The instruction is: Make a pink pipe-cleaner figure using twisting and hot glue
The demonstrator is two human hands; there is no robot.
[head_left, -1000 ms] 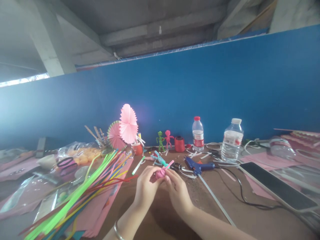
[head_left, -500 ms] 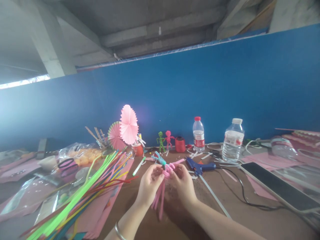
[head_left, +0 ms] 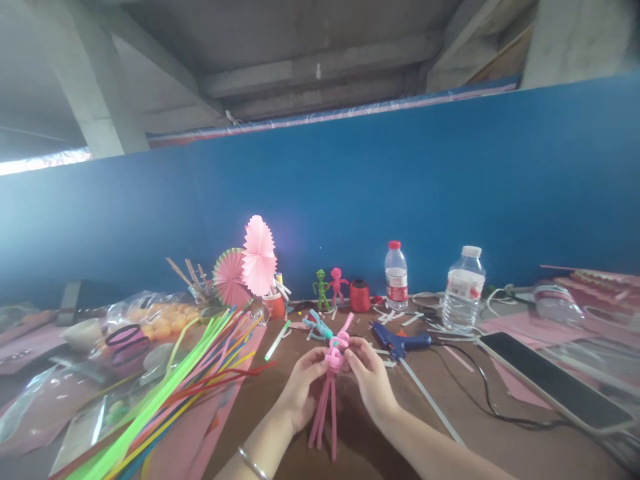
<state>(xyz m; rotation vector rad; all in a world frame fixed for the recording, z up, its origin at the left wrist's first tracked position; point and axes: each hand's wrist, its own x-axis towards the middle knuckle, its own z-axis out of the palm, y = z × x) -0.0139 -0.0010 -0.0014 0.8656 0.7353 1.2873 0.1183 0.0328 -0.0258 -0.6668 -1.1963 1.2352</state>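
Between my two hands is a pink pipe-cleaner figure (head_left: 334, 359), its upper part wound into loops and several long pink strands hanging down toward me. My left hand (head_left: 306, 381) pinches its left side with thumb and fingers. On the other side my right hand (head_left: 369, 373) grips the looped part near the top. A single pink strand end sticks up above the loops. Just behind the figure lies a light-blue twisted pipe-cleaner piece (head_left: 319, 325); whether it touches the pink one I cannot tell.
Left lies a bundle of coloured pipe cleaners (head_left: 165, 387) on pink paper. A blue glue gun (head_left: 403, 341), a phone (head_left: 555, 380) and water bottles (head_left: 397, 280) are on the right. Green (head_left: 321, 289) and pink (head_left: 337, 283) figures stand at the back beside a red container (head_left: 359, 296).
The pink figure has turned more upright between my hands, its loops now facing me and its strands hanging straighter. My hands have moved slightly apart and a little lower.
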